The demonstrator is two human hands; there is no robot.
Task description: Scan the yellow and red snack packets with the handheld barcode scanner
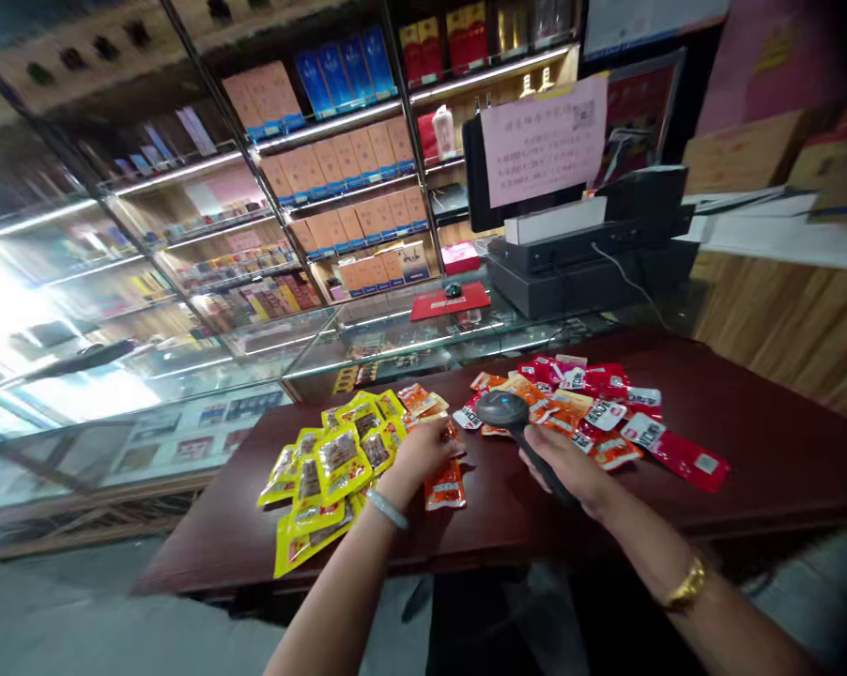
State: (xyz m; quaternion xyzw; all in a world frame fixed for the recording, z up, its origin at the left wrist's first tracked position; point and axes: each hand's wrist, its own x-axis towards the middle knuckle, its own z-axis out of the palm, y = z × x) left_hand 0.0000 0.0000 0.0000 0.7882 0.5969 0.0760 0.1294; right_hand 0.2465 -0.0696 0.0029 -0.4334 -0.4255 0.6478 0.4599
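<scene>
My right hand [562, 460] is wrapped round the handle of a dark barcode scanner [502, 410], its head pointing left above the table. My left hand [422, 457] has its fingers curled at a small pile of orange snack packets, closed on a packet that it partly covers. Another orange snack packet [445, 488] lies just below that hand. Left of it spreads a heap of yellow snack packets [340, 462] with clear windows. Beyond and right of the scanner lie more orange packets [615, 451], mixed with red-and-white packets [684, 455].
The dark red table [762, 413] bears all the packets. Behind it stand a glass display counter [395, 330], a red mouse pad [434, 302] with a mouse, and a black cash register [578, 263] with a paper-covered screen. Shelves of boxed goods [339, 167] line the wall.
</scene>
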